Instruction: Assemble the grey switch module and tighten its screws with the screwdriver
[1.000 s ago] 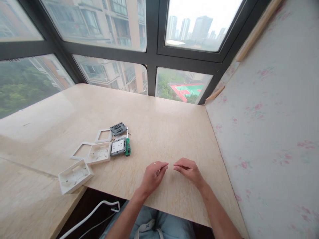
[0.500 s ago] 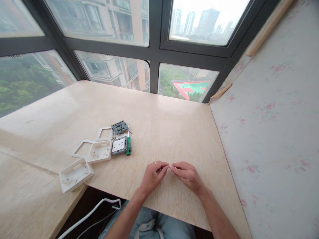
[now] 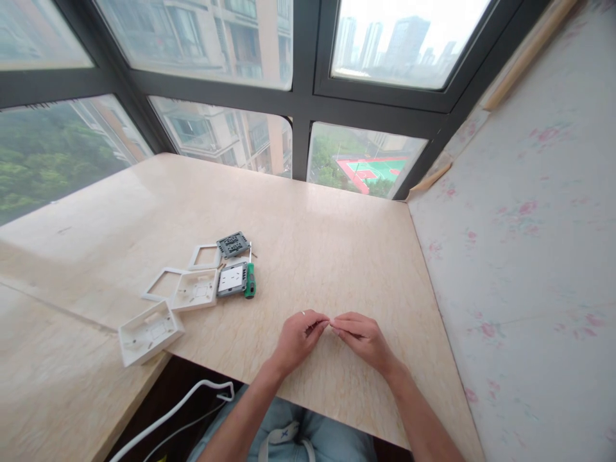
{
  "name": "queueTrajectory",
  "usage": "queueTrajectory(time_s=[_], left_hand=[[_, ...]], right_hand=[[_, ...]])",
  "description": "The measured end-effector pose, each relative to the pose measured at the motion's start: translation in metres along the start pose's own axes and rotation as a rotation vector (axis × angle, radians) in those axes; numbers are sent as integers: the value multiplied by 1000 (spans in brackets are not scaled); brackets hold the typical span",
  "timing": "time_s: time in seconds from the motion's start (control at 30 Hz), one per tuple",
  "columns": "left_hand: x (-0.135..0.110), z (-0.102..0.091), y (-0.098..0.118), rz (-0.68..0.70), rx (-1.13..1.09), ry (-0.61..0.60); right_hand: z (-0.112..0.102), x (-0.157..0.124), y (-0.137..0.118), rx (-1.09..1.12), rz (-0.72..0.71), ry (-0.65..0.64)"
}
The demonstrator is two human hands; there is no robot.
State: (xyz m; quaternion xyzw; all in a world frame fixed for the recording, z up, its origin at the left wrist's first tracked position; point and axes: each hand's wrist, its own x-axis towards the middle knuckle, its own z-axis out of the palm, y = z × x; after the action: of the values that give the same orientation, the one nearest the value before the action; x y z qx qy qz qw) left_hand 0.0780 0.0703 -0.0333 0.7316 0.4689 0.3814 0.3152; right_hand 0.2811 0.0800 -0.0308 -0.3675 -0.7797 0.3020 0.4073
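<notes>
Over the front of the marble-patterned counter, my left hand (image 3: 299, 337) is closed in a pinch, thumb against forefinger. Facing it, my right hand (image 3: 362, 337) pinches in the same way, and the fingertips of both meet. Whatever may be between them is too small to make out. To the left of my hands lies a green-handled screwdriver (image 3: 250, 281). Beside it are a white-faced wall socket (image 3: 231, 280) and a second socket module (image 3: 233, 244) with its grey back up.
Two white mounting boxes (image 3: 150, 332) and two white frames (image 3: 206, 256) lie left of the sockets. A white tube (image 3: 192, 393) shows below the counter's front edge. Dark-framed windows (image 3: 301, 141) border the back, and a flowered wall (image 3: 520, 269) the right side.
The whole view has shifted slightly. My hands keep their fingertips together in nearly the same pinch, and the parts on the counter lie as before.
</notes>
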Motion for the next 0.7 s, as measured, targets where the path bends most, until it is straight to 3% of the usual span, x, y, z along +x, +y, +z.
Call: queueTrajectory(time_s=[0.27,0.4,0.7], left_hand=[[-3,4,6,235,338,20],[-6,7,7,347,420,47],[-9,14,9,220,465,209]], right_hand=[[-6,2,-6,98,190,-71],[-8,2,-8,7,182,-114],[-6,0,-9,32,84,-156]])
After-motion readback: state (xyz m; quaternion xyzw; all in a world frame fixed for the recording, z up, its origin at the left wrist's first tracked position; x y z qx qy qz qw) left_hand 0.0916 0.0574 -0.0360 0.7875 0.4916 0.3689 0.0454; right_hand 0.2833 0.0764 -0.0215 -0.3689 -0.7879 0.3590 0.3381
